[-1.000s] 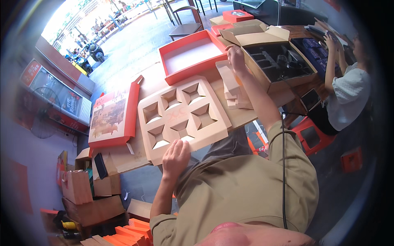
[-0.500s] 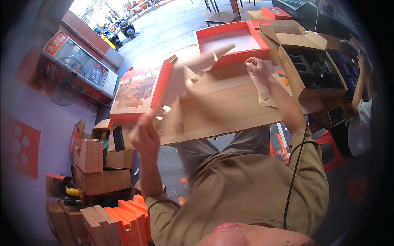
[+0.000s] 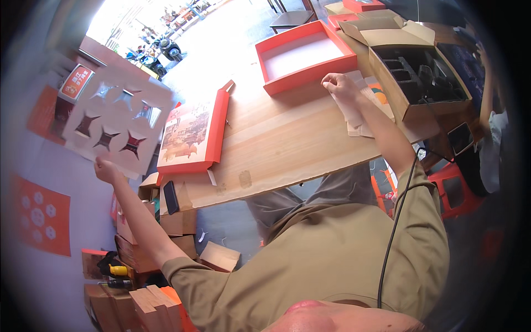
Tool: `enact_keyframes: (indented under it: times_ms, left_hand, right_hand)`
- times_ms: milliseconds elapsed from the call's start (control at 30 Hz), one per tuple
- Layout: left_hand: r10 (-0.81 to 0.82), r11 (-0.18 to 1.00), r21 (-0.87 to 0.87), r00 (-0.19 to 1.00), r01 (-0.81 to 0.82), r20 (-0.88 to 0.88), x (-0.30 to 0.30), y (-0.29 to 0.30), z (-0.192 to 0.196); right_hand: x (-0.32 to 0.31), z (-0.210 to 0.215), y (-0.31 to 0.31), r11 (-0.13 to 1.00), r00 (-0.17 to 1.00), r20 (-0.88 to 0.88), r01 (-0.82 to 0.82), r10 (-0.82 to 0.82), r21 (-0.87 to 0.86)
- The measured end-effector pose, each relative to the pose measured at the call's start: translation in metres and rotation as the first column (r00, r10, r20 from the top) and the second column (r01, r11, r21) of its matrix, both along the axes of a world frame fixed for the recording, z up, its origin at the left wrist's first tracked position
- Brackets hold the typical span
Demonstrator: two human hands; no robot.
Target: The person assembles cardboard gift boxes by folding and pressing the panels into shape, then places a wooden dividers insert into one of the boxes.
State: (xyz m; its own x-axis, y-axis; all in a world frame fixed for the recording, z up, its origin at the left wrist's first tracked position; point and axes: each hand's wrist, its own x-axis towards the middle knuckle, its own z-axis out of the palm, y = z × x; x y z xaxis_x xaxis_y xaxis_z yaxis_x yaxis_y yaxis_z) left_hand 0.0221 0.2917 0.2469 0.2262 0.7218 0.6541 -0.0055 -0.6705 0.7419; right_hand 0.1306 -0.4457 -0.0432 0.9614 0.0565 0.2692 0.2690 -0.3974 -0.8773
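Note:
Off the table's left side, my left hand [image 3: 107,170] grips a pale cardboard insert [image 3: 117,119] by its lower edge. Several star-shaped cutouts run through the sheet. Beside it on the table lies a flat red box [image 3: 185,133] with a printed picture on top and a raised flap at its far corner. My right hand [image 3: 340,88] is closed over the table's right part, its fingers pinched; whatever they hold, if anything, is hidden. Below it are flat pale card pieces [image 3: 357,119], one with an orange print. An open red box tray [image 3: 310,79] with a white inside stands just beyond.
At the right, a brown carton [image 3: 420,112] holds black equipment. A phone [image 3: 171,197] lies at the table's left corner, another phone [image 3: 461,138] at the right. A co-worker's arm [image 3: 487,91] shows at the far right. Cartons [image 3: 149,310] are stacked at lower left.
My left hand has swung the cardboard insert left, from above the table to beyond the red box. My right hand has stayed nearly in place.

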Motion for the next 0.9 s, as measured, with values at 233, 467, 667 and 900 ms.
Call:
enact_keyframes:
  times_ms: [233, 467, 667, 900]
  left_hand:
    - [0.121, 0.487, 0.872, 0.985, 0.048, -0.122, 0.023, -0.085, -0.050]
    - [0.445, 0.455, 0.784, 0.654, 0.423, -0.612, 0.065, -0.147, -0.205]
    - [0.342, 0.549, 0.667, 0.592, 0.505, -0.730, 0.077, -0.198, -0.238]
    - [-0.207, 0.711, 0.233, 0.515, 0.664, -0.832, 0.050, -0.176, -0.200]
  right_hand:
    - [-0.016, 0.014, 0.001, 0.993, 0.997, 0.053, 0.053, -0.047, -0.110]
    - [-0.016, 0.028, 0.013, 0.985, 1.000, 0.018, 0.017, -0.014, -0.172]
    - [-0.014, 0.024, 0.010, 0.989, 1.000, 0.031, 0.003, 0.001, -0.147]
    - [-0.021, 0.021, 0.007, 0.987, 0.999, 0.034, 0.025, -0.020, -0.160]
